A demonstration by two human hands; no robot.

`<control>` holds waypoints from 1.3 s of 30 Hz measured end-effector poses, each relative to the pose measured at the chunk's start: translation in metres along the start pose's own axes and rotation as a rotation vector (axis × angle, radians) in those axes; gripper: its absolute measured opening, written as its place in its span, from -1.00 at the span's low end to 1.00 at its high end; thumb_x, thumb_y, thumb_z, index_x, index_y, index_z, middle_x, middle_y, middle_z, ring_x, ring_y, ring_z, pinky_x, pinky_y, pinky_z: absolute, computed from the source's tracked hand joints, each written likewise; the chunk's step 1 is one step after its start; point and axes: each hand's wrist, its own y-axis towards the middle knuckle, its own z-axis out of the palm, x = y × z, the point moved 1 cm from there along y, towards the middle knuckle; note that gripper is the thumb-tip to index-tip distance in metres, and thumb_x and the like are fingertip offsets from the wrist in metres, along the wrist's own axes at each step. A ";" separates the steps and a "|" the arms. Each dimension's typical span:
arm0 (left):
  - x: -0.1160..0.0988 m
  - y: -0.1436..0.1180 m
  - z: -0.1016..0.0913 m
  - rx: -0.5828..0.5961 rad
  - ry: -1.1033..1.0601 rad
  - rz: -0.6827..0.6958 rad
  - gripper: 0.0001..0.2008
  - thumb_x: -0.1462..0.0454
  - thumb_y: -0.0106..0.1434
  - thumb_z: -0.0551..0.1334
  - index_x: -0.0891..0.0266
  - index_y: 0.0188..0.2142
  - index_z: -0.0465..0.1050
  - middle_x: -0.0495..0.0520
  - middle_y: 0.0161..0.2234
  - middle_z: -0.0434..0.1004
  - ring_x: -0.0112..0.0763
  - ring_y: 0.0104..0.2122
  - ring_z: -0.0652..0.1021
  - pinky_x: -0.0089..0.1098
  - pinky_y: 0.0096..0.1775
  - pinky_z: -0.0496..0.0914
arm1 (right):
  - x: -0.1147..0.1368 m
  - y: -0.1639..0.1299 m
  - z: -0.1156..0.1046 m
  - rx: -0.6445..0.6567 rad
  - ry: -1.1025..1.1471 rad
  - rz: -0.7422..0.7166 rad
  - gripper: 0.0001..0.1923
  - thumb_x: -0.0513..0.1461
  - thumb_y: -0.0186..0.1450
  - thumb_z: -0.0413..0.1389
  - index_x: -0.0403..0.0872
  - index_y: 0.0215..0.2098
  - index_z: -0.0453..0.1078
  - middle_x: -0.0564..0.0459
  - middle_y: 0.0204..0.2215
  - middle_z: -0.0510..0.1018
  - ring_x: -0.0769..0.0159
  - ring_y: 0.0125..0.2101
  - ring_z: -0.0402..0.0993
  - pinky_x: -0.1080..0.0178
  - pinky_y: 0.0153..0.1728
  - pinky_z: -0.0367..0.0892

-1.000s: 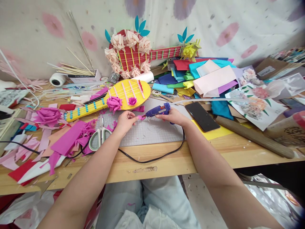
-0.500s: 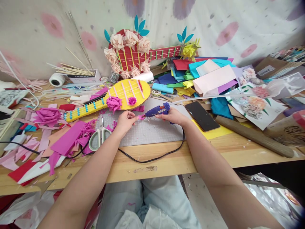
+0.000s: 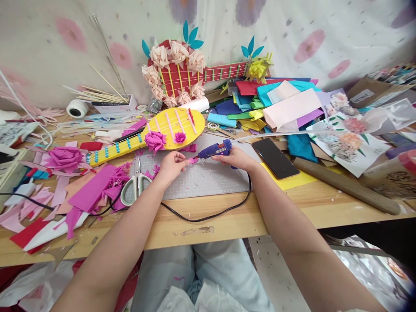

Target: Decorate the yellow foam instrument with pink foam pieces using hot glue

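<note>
Glue gun (image 3: pixel 214 151) nr pink scrap (image 3: pixel 193 160), pose ~unchanged vs 1s ago.
L hand (image 3: pixel 172 167) pinching scrap, R hand (image 3: pixel 235 158) gripping gun; glue stick (image 3: pixel 279 133) tail sits slightly higher.

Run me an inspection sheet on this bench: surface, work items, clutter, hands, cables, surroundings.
Surface: wooden table, worn near its front edge; gridded mat between the hands.
Work items: pink piece at the tip of the glue gun, contact unclear; yellow guitar lies just beyond.
Clutter: scissors, pink scraps at left; phone, coloured paper at right.
Left hand: pinches the pink piece.
Right hand: grips the glue gun.
Cables: black cord loops in front of the mat.
Surroundings: flowered sheet behind; red guitar stands before it.
</note>
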 end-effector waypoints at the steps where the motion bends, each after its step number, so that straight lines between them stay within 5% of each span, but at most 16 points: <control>1: 0.000 0.000 0.000 0.006 0.002 0.002 -0.75 0.28 -0.01 0.35 0.24 -0.42 0.27 -0.14 -0.61 0.33 -0.62 -0.69 0.34 -0.56 -0.69 0.07 | 0.000 0.000 0.000 -0.004 0.000 -0.001 -0.55 0.16 0.03 0.15 -0.05 -0.57 0.33 0.09 -0.62 0.43 0.34 -0.57 0.32 0.28 -0.53 0.20; 9: 0.000 0.001 0.000 0.040 -0.048 0.010 -0.70 0.29 -0.08 0.39 0.25 -0.43 0.28 -0.15 -0.62 0.36 -0.63 -0.68 0.33 -0.55 -0.65 0.09 | 0.000 -0.003 -0.008 -0.097 0.054 -0.009 -0.55 0.13 0.02 0.18 -0.08 -0.47 0.37 0.08 -0.59 0.46 0.37 -0.55 0.33 0.32 -0.53 0.22; 17: -0.008 -0.008 0.003 0.147 -0.270 -0.052 -0.65 0.26 -0.13 0.42 0.30 -0.30 0.48 -0.02 -0.48 0.50 -0.65 -0.64 0.35 -0.56 -0.66 0.13 | -0.040 0.015 -0.022 -0.474 0.209 0.034 -0.54 0.10 0.03 0.17 -0.12 -0.39 0.45 0.00 -0.48 0.55 0.40 -0.57 0.31 0.29 -0.50 0.24; 20: -0.012 -0.012 0.004 0.185 -0.371 -0.128 -0.70 0.27 -0.11 0.42 0.29 -0.34 0.50 0.04 -0.36 0.56 -0.69 -0.62 0.38 -0.60 -0.66 0.16 | -0.046 0.019 -0.022 -0.555 0.096 0.064 -0.46 0.13 -0.02 0.20 -0.13 -0.29 0.47 -0.03 -0.43 0.57 0.25 -0.44 0.44 0.22 -0.39 0.30; 26: -0.015 -0.011 0.003 0.173 -0.605 -0.270 -0.87 0.42 0.00 0.32 0.29 -0.41 0.44 -0.01 -0.45 0.55 -0.61 -0.57 0.50 -0.64 -0.62 0.30 | -0.035 0.016 -0.020 -0.502 -0.210 0.162 -0.42 0.20 0.00 0.15 -0.10 -0.29 0.47 -0.09 -0.38 0.55 0.07 -0.28 0.47 0.14 -0.31 0.30; 31: -0.020 -0.011 0.004 0.098 -0.818 -0.306 -0.90 0.49 0.13 0.20 0.31 -0.42 0.40 -0.04 -0.50 0.51 -0.62 -0.53 0.53 -0.67 -0.56 0.38 | -0.034 0.003 -0.043 -0.561 -0.355 0.040 -0.47 0.18 -0.04 0.21 -0.04 -0.33 0.40 -0.05 -0.44 0.51 0.08 -0.34 0.43 0.16 -0.37 0.28; 35: -0.023 -0.013 0.005 0.097 -0.979 -0.338 -0.89 0.50 0.16 0.18 0.31 -0.41 0.40 -0.10 -0.57 0.41 -0.71 -0.62 0.43 -0.73 -0.62 0.31 | -0.028 -0.013 -0.060 -0.251 -0.428 0.095 -0.53 0.16 -0.12 0.28 -0.01 -0.65 0.28 0.05 -0.73 0.32 0.21 -0.58 0.31 0.21 -0.54 0.18; 39: -0.022 -0.015 0.008 0.209 -1.100 -0.373 -0.89 0.49 0.14 0.22 0.30 -0.36 0.42 -0.20 -0.67 0.14 -0.79 -0.74 0.20 -0.77 -0.74 0.08 | -0.001 -0.019 -0.038 0.078 -0.330 0.005 -0.56 0.11 -0.06 0.26 -0.02 -0.69 0.27 0.10 -0.71 0.33 0.36 -0.63 0.23 0.27 -0.59 0.10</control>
